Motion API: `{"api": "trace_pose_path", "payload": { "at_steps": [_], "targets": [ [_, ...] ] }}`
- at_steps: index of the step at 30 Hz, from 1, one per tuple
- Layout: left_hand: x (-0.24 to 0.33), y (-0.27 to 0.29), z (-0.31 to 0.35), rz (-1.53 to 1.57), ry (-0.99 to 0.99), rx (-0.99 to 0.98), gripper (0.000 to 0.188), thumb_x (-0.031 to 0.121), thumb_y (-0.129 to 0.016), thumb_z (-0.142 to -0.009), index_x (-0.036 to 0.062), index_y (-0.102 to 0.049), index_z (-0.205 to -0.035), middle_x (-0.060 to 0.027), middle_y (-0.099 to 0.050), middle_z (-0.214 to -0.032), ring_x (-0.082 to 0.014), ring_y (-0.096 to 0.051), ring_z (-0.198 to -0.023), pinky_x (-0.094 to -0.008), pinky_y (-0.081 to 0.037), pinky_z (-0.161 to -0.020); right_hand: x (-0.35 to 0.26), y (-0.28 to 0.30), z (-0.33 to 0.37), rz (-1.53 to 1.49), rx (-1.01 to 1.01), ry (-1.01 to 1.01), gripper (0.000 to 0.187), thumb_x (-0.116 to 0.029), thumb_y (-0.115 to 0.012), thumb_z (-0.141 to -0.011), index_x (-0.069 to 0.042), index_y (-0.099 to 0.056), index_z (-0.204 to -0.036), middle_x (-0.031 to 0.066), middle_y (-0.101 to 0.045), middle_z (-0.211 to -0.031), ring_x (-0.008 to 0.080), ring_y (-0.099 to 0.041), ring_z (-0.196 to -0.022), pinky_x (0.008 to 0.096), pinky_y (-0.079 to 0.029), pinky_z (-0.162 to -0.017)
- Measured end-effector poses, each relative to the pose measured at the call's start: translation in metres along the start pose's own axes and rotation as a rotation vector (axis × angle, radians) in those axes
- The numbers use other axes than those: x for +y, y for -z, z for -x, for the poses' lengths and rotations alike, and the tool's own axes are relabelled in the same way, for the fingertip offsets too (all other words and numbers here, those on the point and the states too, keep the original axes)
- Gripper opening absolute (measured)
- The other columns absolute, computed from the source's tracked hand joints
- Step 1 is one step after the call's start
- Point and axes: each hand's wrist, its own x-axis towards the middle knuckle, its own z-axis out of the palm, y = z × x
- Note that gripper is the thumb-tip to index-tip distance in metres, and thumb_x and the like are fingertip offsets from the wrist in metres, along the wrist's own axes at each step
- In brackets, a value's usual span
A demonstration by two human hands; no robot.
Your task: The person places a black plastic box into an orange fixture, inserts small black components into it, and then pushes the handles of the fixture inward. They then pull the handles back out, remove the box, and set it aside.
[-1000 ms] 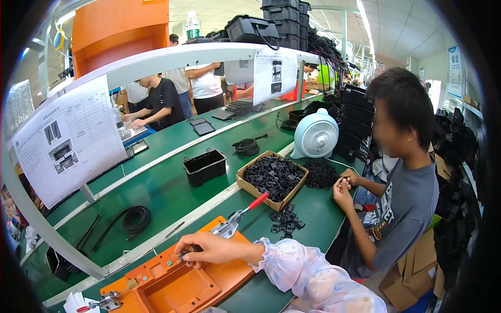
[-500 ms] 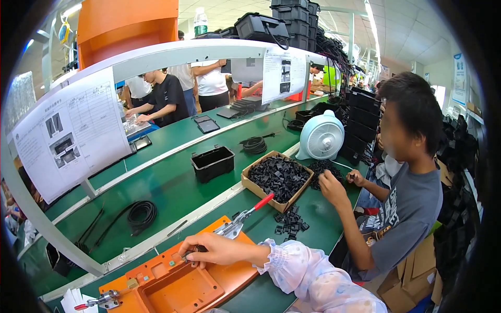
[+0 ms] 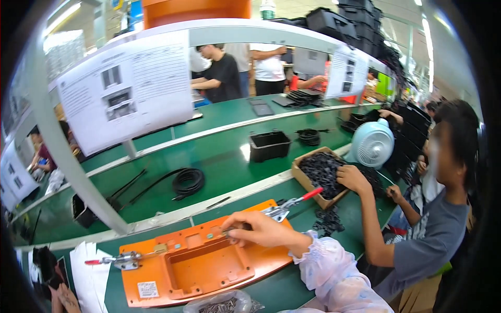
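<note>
My right hand [image 3: 253,229], in a pale patterned sleeve, is closed in a pinch over the back edge of an orange fixture [image 3: 151,266]. What the fingertips grip is too small to make out. The fixture has a rectangular recess and small light inserts along its back edge. At its left end is a toggle clamp [image 3: 128,259] with a red handle. A second red-handled toggle clamp [image 3: 279,209] stands at the right end, just beyond my hand. Close to the fixture's front edge lies a clear plastic bag [image 3: 242,300] of small dark metal pieces. My left hand does not show.
A cardboard box [image 3: 342,197] of black plastic parts sits right, with loose black clips [image 3: 329,221] before it. Behind are a coiled black cable [image 3: 188,181], black bin [image 3: 270,146] and pale blue fan [image 3: 373,143]. A co-worker [image 3: 438,224] sits right. Another hand [image 3: 65,298] shows lower left.
The view has swung left and down, so the scene sits farther right and the bag has come into sight. My right hand stays pinched over the fixture. The co-worker's hand has reached to the parts box.
</note>
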Motion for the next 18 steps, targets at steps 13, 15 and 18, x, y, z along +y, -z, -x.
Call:
{"api": "trace_pose_path", "payload": {
  "at_steps": [13,15,18],
  "targets": [
    [-0.008,-0.009,0.004,0.057,0.031,0.033,0.02,0.019,-0.057,-0.089,0.002,-0.063,-0.098,-0.0104,-0.062,-0.083,-0.0262,-0.064,-0.077,-0.0355,-0.053,-0.066,-0.009,-0.004,-0.001,0.061,0.033,-0.069,0.021,-0.007,-0.06,-0.1,0.001,-0.061,-0.119,0.0043,-0.068,-0.089,0.0079,-0.065,-0.076,0.0227,-0.056,-0.069],
    [-0.013,-0.014,-0.004,0.061,-0.114,0.042,0.019,0.018,-0.056,-0.089,0.0022,-0.063,-0.099,-0.0104,-0.061,-0.081,-0.0263,-0.064,-0.078,-0.0358,-0.053,-0.067,-0.013,0.003,0.008,0.063,0.073,-0.106,0.021,-0.007,-0.06,-0.099,0.001,-0.062,-0.118,0.0064,-0.07,-0.091,0.0081,-0.066,-0.077,0.0227,-0.056,-0.07],
    [-0.01,-0.01,0.002,0.081,-0.09,0.103,0.016,0.016,-0.056,-0.088,0.0021,-0.06,-0.093,-0.011,-0.06,-0.079,-0.0266,-0.063,-0.077,-0.0364,-0.053,-0.068,-0.011,-0.004,0.004,0.026,0.052,-0.127,0.02,-0.004,-0.059,-0.099,0.002,-0.063,-0.117,0.0074,-0.07,-0.091,0.0092,-0.066,-0.077,0.023,-0.056,-0.07]
  ]
}}
